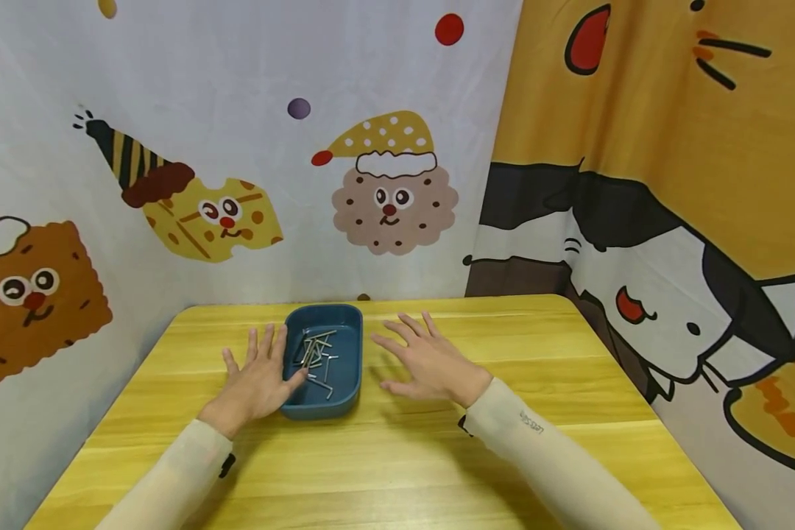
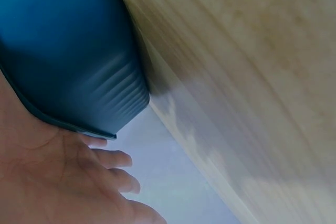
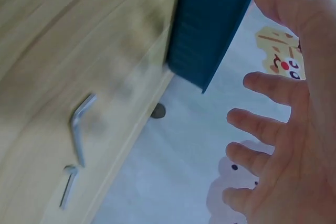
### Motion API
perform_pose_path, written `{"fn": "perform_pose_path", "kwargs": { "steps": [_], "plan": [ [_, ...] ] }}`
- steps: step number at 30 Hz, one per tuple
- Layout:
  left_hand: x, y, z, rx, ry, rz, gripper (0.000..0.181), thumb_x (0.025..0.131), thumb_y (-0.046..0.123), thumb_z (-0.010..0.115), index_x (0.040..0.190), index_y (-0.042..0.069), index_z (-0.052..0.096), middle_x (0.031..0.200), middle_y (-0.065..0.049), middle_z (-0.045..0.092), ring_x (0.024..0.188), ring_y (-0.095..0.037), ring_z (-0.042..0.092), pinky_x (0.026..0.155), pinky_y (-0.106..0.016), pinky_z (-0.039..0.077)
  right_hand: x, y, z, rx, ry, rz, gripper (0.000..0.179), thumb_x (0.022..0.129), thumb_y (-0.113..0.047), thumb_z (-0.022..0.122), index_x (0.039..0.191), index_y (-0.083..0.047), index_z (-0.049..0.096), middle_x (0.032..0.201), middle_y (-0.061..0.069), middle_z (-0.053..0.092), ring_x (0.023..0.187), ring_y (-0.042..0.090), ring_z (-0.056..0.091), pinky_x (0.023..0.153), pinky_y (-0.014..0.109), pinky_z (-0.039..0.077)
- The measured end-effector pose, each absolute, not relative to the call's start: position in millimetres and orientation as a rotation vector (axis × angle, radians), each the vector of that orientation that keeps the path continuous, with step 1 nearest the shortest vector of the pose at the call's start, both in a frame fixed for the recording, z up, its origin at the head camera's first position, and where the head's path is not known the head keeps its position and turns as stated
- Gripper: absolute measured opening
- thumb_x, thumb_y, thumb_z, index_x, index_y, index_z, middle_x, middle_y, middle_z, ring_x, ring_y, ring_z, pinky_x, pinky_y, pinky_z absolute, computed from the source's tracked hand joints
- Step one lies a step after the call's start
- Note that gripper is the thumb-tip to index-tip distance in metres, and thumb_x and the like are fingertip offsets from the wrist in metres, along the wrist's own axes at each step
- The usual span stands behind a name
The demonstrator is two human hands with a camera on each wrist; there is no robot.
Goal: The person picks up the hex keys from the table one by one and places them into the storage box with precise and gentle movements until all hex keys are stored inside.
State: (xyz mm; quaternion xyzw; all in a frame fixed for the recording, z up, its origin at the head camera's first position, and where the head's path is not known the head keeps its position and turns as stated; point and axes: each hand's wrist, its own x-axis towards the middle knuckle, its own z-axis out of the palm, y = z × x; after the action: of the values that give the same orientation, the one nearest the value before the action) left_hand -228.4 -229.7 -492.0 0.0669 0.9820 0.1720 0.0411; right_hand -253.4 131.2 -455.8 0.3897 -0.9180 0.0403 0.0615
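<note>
A blue plastic bin (image 1: 356,368) stands on the wooden table, with several thin metal hex keys (image 1: 316,350) in a loose heap inside. At its left side is my left hand (image 1: 255,383), fingers straight and spread, the thumb reaching over the rim. In the left wrist view the bin's ribbed wall (image 2: 113,90) is right beside that palm. My right hand (image 1: 430,364) hovers to the right of the bin with fingers spread, holding nothing. The right wrist view shows a bent hex key (image 3: 79,129) and a smaller one (image 3: 68,186) lying on the tabletop; the right hand hides them in the head view.
The yellow wood-grain table (image 1: 384,471) reaches back to a white curtain (image 1: 384,59) printed with cartoon biscuits and cheese. On the right hangs an orange curtain (image 1: 669,125) with a cartoon animal. Long pale sleeves (image 1: 550,449) cover both forearms.
</note>
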Motion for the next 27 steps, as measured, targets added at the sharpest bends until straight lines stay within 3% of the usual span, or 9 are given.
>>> {"fn": "perform_pose_path", "kwargs": {
  "steps": [6,18,27],
  "plan": [
    [-229.6,-229.0,-492.6,0.207,3.004,0.522,0.107,0.117,0.062,0.059,0.188,0.004,0.003,0.195,-0.03,-0.006,0.179,-0.06,-0.015,0.127,-0.098,-0.015,-253.9,152.7,-462.2,1.145,-2.778,0.062,0.083,0.11,-0.064,0.072,0.179,-0.023,0.049,0.183,0.016,0.049,0.174,0.048,0.042,0.141,0.079,0.03],
    [-229.9,-229.0,-490.9,0.198,3.001,0.535,0.106,0.117,0.061,0.059,0.188,0.004,0.004,0.195,-0.03,-0.006,0.179,-0.06,-0.015,0.127,-0.097,-0.017,-257.4,192.0,-470.6,1.051,-2.905,0.169,0.084,0.109,-0.054,0.08,0.18,-0.021,0.048,0.182,0.019,0.05,0.172,0.048,0.043,0.142,0.078,0.029],
    [-230.4,-230.3,-493.0,0.2,3.007,0.524,0.106,0.117,0.061,0.058,0.188,0.005,0.003,0.195,-0.029,-0.006,0.179,-0.06,-0.014,0.128,-0.098,-0.015,-259.5,221.8,-481.7,0.971,-2.979,0.215,0.088,0.104,-0.05,0.087,0.177,-0.015,0.052,0.179,0.02,0.052,0.165,0.048,0.05,0.139,0.073,0.037]
  ]
}}
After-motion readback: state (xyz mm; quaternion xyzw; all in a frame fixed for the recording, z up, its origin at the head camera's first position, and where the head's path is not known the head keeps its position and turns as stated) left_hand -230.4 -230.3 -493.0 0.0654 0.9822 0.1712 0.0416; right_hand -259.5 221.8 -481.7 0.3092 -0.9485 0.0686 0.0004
